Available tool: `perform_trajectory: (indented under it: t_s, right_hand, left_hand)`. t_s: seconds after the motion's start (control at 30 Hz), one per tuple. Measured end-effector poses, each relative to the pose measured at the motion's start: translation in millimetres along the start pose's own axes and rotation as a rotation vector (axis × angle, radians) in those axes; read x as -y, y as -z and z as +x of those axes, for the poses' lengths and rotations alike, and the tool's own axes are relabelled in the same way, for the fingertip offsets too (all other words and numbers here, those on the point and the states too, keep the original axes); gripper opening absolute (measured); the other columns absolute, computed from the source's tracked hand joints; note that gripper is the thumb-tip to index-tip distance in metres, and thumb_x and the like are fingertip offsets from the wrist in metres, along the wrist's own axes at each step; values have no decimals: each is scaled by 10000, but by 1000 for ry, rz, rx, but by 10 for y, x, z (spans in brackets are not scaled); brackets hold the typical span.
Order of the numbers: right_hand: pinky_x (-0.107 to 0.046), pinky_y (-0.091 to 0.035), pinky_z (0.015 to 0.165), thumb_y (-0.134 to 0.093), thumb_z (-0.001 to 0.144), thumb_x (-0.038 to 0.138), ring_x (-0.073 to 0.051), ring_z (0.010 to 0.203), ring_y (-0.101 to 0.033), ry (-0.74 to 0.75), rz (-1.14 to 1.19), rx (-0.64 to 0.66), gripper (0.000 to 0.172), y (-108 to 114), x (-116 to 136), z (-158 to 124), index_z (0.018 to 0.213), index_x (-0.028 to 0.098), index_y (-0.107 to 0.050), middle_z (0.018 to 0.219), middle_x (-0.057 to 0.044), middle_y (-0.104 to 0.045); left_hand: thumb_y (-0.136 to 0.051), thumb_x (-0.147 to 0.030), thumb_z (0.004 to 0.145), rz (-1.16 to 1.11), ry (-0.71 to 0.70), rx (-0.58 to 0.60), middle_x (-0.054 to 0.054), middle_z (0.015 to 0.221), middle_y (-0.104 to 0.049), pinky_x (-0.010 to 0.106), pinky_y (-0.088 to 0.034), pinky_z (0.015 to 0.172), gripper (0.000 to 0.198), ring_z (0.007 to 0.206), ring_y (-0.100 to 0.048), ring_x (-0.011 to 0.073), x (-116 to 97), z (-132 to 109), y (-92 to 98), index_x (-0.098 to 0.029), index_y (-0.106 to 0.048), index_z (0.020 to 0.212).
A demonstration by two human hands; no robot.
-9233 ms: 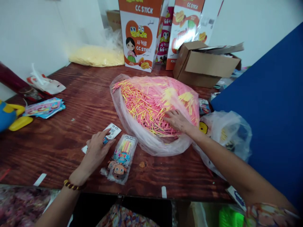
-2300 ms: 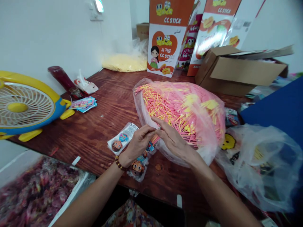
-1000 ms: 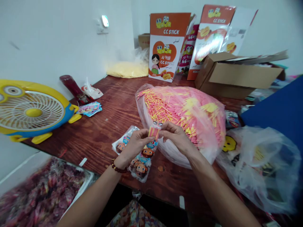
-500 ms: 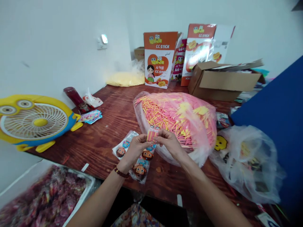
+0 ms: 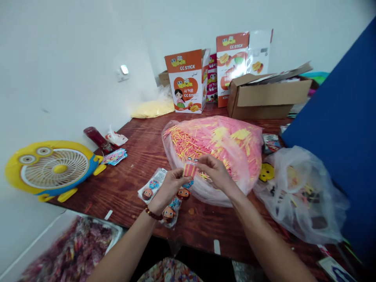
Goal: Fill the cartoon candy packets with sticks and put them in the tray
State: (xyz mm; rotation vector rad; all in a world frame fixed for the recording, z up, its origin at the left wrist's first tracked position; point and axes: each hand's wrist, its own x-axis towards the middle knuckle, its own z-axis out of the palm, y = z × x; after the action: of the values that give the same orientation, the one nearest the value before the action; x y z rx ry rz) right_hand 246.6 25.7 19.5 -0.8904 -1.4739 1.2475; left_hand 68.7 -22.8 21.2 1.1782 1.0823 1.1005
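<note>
In the head view, my left hand [image 5: 172,183] pinches a small clear packet of pink and yellow striped sticks [image 5: 189,170] by its lower left side. My right hand [image 5: 216,172] is closed at the packet's upper right edge, thumb and index finger together there. A pair of printed cartoon eyes shows at the packet's top. Beneath my hands, flat printed cartoon-face pouches [image 5: 169,213] lie on the table, and another stack of pouches [image 5: 147,193] is left of my left wrist. Just beyond my hands sits a large plastic bag [image 5: 246,166] full of loose pink and yellow sticks.
A yellow cartoon fan [image 5: 60,169] stands at the left, near a dark red bottle [image 5: 96,137]. Printed boxes [image 5: 186,84] and an open brown carton [image 5: 264,100] line the back. A translucent bag [image 5: 305,196] lies right; a white bin [image 5: 117,233] is lower left.
My right hand's fingers have shifted up along the packet's right edge, and that hand is raised slightly. My left hand keeps its pinch. The camera view has tilted a little.
</note>
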Motion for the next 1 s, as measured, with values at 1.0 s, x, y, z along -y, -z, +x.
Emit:
perform_trajectory:
  t_s: [1.0]
  right_hand:
    - [-274,-400,648,-659,758,172,-140,651,-579,243,-405,356,121,1066,373,130,706,213,-760,670,15,-682]
  left_hand:
    - [-781,-359,722,351,37,115,-28,595,-552,224,-337,558,247,566,-432,87,-189,238,-738,-132,-695,677]
